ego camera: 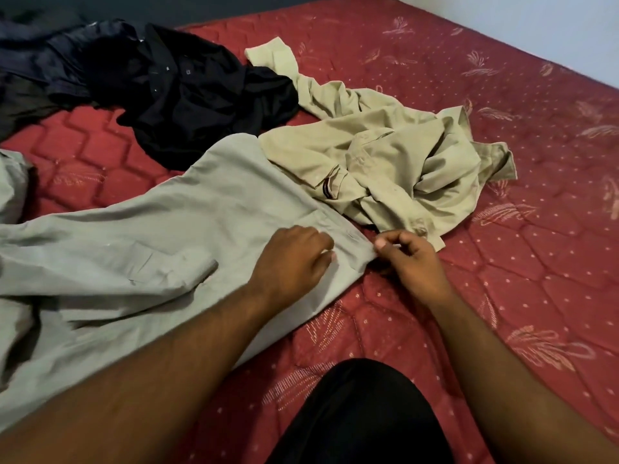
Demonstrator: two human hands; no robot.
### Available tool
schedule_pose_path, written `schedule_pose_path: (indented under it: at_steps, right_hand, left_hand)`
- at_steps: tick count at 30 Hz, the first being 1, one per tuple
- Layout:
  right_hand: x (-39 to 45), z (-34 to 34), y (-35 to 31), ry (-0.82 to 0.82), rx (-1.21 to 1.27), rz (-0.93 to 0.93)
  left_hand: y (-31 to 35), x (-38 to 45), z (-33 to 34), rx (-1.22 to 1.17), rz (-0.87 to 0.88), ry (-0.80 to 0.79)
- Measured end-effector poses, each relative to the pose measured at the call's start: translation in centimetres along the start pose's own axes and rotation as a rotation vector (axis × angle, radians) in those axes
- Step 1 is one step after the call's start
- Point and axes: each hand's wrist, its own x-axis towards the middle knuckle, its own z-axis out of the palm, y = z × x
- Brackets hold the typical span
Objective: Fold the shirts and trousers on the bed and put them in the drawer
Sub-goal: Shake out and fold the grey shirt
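Grey-green trousers lie spread across the red mattress, their waistband end toward the right. My left hand rests knuckles-up on the cloth near that end, fingers curled onto the fabric. My right hand pinches the trousers' right edge between thumb and fingers. A crumpled beige shirt lies just beyond both hands. A black shirt sits in a heap at the back left.
More dark clothing is piled at the far left corner. Another piece of grey cloth shows at the left edge. A pale wall runs along the bed's far right side. My dark-clad knee is at the bottom.
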Motion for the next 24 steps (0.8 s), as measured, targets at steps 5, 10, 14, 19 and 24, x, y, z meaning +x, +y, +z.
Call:
schedule_pose_path:
  at_steps: [5, 10, 14, 19, 24]
  right_hand:
    - [0.0, -0.3, 0.2, -0.091, -0.144, -0.023]
    - [2.2, -1.3, -1.1, -0.244, -0.462, 0.200]
    - [3.1, 0.4, -2.4, -0.279, -0.920, 0.155]
    - [2.0, 2.0, -2.0, -0.116, -1.126, 0.083]
    - [0.7, 3.5, -2.8, 0.082, -1.243, 0.121]
  left_hand:
    - [-0.1, -3.3, 3.0, 0.000, -0.046, -0.220]
    - [0.4, -3.6, 3.2, 0.127, -0.100, -0.475]
    - [0.5, -3.1, 3.0, 0.193, -0.137, -0.551]
    - [1.0, -3.2, 2.9, 0.208, -0.200, -0.534]
    - [0.9, -4.5, 0.2, 0.240, -0.215, -0.407]
